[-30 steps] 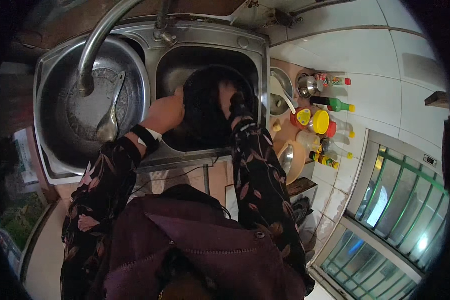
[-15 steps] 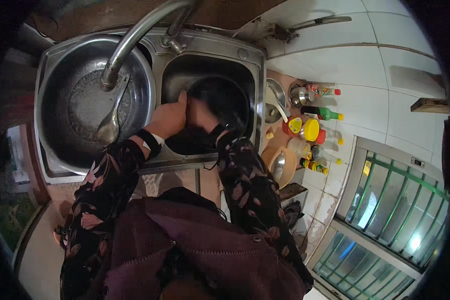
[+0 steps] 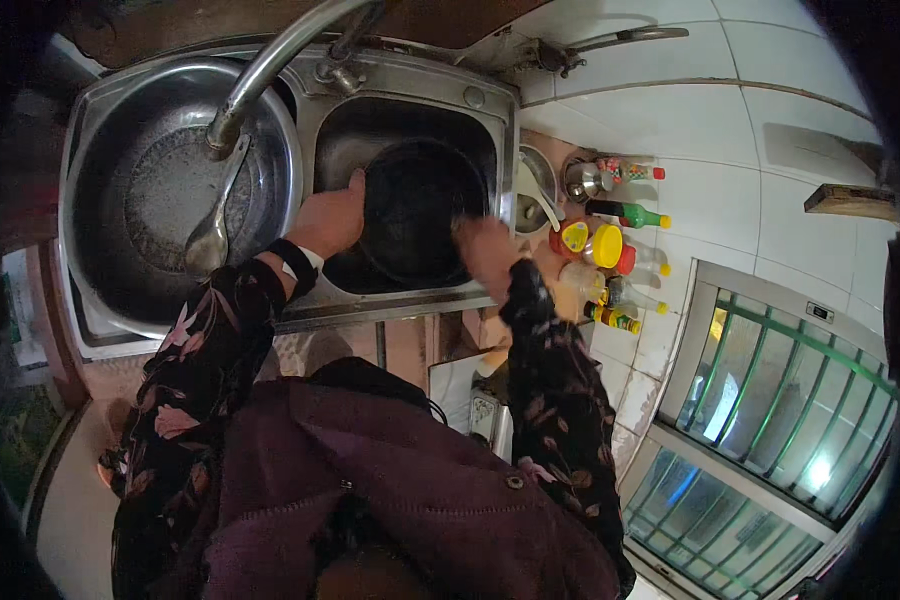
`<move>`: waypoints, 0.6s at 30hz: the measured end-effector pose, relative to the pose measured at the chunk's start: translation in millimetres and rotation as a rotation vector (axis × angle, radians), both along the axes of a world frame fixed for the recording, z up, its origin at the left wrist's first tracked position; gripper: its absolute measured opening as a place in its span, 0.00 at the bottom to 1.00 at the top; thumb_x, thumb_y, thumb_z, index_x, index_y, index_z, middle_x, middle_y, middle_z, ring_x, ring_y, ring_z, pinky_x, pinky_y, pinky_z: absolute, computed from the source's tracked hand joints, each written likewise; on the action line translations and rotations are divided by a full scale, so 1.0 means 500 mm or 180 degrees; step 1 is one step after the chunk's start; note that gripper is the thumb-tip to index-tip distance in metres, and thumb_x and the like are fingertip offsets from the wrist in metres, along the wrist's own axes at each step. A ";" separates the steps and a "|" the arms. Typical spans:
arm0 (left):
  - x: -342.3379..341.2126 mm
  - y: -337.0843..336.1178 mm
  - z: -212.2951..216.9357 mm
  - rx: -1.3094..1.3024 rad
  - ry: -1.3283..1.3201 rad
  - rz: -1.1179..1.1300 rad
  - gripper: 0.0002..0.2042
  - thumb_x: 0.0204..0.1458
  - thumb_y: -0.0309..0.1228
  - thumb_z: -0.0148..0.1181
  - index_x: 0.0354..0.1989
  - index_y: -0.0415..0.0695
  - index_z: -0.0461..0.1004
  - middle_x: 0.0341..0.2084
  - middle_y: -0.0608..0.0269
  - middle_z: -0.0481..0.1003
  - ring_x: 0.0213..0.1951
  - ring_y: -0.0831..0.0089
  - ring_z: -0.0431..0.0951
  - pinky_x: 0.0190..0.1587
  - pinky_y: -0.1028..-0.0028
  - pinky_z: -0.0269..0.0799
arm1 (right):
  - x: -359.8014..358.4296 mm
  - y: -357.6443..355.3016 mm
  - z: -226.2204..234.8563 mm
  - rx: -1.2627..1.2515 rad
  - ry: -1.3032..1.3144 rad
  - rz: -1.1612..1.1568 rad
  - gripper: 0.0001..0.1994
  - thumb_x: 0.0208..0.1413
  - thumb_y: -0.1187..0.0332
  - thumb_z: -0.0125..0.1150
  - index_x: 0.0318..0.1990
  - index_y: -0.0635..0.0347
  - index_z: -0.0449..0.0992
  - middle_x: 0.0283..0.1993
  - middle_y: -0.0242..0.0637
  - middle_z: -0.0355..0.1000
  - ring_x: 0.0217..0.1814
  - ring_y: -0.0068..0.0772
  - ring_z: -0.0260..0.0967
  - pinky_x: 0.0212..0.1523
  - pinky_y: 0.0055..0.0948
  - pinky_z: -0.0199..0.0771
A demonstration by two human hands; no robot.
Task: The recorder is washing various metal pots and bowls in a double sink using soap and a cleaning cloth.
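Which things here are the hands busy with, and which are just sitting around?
Busy with:
- black pan, held by left hand and right hand
- right sink basin

Sitting around:
- ladle in the big metal bowl
- sauce bottles
- tap

The sink [image 3: 490, 120] and curved tap [image 3: 270, 70] are brushed, shiny metal; the dark pan [image 3: 415, 215] looks matt black; wall tiles [image 3: 730, 130] are glossy white; sleeves [image 3: 210, 350] are patterned cloth.
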State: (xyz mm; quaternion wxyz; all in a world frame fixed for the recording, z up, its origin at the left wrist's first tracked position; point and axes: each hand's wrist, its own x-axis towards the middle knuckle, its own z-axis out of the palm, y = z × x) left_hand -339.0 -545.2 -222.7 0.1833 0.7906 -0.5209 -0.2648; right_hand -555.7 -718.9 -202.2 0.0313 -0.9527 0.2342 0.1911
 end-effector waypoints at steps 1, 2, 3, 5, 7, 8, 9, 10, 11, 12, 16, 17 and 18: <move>0.002 0.003 -0.008 -0.0111 -0.0036 0.0034 0.26 0.49 0.33 0.45 0.55 0.32 0.51 0.17 0.47 0.72 0.21 0.51 0.73 0.22 0.57 0.68 | -0.019 0.045 -0.010 0.0112 -0.0077 0.0220 0.11 0.45 0.71 0.49 0.36 0.57 0.73 0.28 0.47 0.70 0.34 0.48 0.67 0.33 0.44 0.68; 0.002 -0.001 0.003 -0.0134 -0.0035 0.0022 0.26 0.49 0.33 0.45 0.55 0.32 0.51 0.17 0.47 0.72 0.21 0.51 0.73 0.22 0.57 0.68 | -0.028 0.089 -0.011 0.0206 -0.0149 0.0420 0.10 0.44 0.70 0.49 0.36 0.57 0.73 0.28 0.48 0.69 0.34 0.49 0.67 0.31 0.44 0.69; 0.001 -0.002 0.015 -0.0071 0.0094 0.0063 0.26 0.49 0.34 0.45 0.55 0.32 0.52 0.19 0.45 0.72 0.23 0.50 0.73 0.25 0.57 0.68 | -0.031 0.131 -0.013 0.0527 -0.0399 0.0135 0.11 0.45 0.70 0.50 0.37 0.58 0.73 0.28 0.49 0.69 0.34 0.50 0.67 0.32 0.45 0.68; -0.006 -0.008 0.035 0.0050 0.0347 0.0115 0.25 0.51 0.37 0.43 0.53 0.31 0.54 0.23 0.40 0.72 0.27 0.47 0.74 0.29 0.56 0.69 | 0.021 0.204 0.004 0.1031 -0.1031 -0.0554 0.13 0.46 0.68 0.50 0.40 0.59 0.70 0.30 0.51 0.67 0.35 0.52 0.65 0.34 0.46 0.67; -0.010 -0.009 -0.009 -0.0014 0.0208 -0.0007 0.26 0.51 0.39 0.42 0.54 0.32 0.53 0.23 0.40 0.72 0.27 0.47 0.74 0.29 0.56 0.69 | 0.082 0.248 -0.005 0.1390 -0.1814 -0.0978 0.14 0.47 0.67 0.50 0.43 0.58 0.68 0.35 0.52 0.65 0.37 0.54 0.64 0.36 0.45 0.66; -0.010 -0.007 -0.039 -0.0060 0.0078 -0.0115 0.27 0.52 0.41 0.42 0.54 0.32 0.53 0.22 0.40 0.72 0.27 0.46 0.74 0.29 0.56 0.69 | 0.114 0.254 -0.013 0.1561 -0.2217 -0.1013 0.15 0.48 0.67 0.50 0.45 0.57 0.67 0.37 0.52 0.64 0.39 0.55 0.63 0.38 0.44 0.65; -0.006 -0.010 -0.058 -0.0106 -0.0049 -0.0231 0.27 0.52 0.42 0.42 0.54 0.32 0.52 0.22 0.40 0.72 0.27 0.46 0.74 0.29 0.56 0.69 | 0.148 0.252 -0.023 0.1552 -0.2237 -0.1015 0.15 0.48 0.67 0.50 0.45 0.57 0.67 0.37 0.52 0.64 0.39 0.55 0.63 0.38 0.44 0.65; -0.003 -0.012 -0.058 -0.0113 -0.0063 -0.0250 0.27 0.52 0.42 0.42 0.54 0.32 0.52 0.22 0.40 0.72 0.27 0.46 0.74 0.29 0.56 0.69 | 0.179 0.246 -0.033 0.1388 -0.2459 -0.1132 0.14 0.49 0.67 0.51 0.43 0.59 0.68 0.39 0.51 0.63 0.42 0.53 0.62 0.41 0.42 0.64; 0.000 -0.011 -0.059 -0.0452 -0.0517 -0.0436 0.28 0.53 0.42 0.42 0.55 0.32 0.52 0.23 0.40 0.72 0.27 0.46 0.74 0.29 0.56 0.69 | 0.204 0.230 -0.038 0.1226 -0.2678 -0.1249 0.13 0.49 0.67 0.51 0.42 0.60 0.69 0.42 0.50 0.62 0.45 0.50 0.60 0.45 0.40 0.62; 0.006 0.000 -0.058 -0.0769 -0.0977 -0.0609 0.28 0.53 0.43 0.42 0.55 0.32 0.51 0.23 0.40 0.72 0.27 0.47 0.74 0.30 0.56 0.70 | 0.223 0.210 -0.052 0.1247 -0.2695 -0.1254 0.13 0.49 0.67 0.51 0.42 0.60 0.69 0.42 0.50 0.62 0.45 0.50 0.60 0.45 0.40 0.62; -0.007 -0.022 0.030 -0.0248 -0.0271 0.0158 0.28 0.51 0.39 0.44 0.56 0.33 0.49 0.23 0.41 0.73 0.27 0.49 0.75 0.29 0.56 0.70 | 0.268 0.097 -0.058 0.1086 -0.2968 -0.1145 0.14 0.45 0.65 0.54 0.41 0.54 0.71 0.40 0.48 0.62 0.39 0.51 0.63 0.37 0.41 0.66; -0.009 -0.027 0.041 0.0195 0.0306 0.0645 0.28 0.51 0.38 0.45 0.56 0.34 0.49 0.23 0.42 0.73 0.27 0.50 0.75 0.29 0.56 0.70 | 0.276 0.070 -0.050 0.0566 -0.2720 -0.0956 0.14 0.43 0.64 0.55 0.41 0.50 0.72 0.40 0.47 0.62 0.36 0.52 0.65 0.32 0.42 0.67; -0.008 -0.023 0.037 0.0213 0.0288 0.0654 0.28 0.51 0.38 0.45 0.56 0.34 0.49 0.23 0.42 0.73 0.27 0.50 0.75 0.29 0.56 0.70 | 0.281 0.048 -0.044 0.0590 -0.2732 -0.0956 0.14 0.43 0.64 0.55 0.41 0.50 0.72 0.40 0.47 0.62 0.36 0.52 0.65 0.32 0.42 0.67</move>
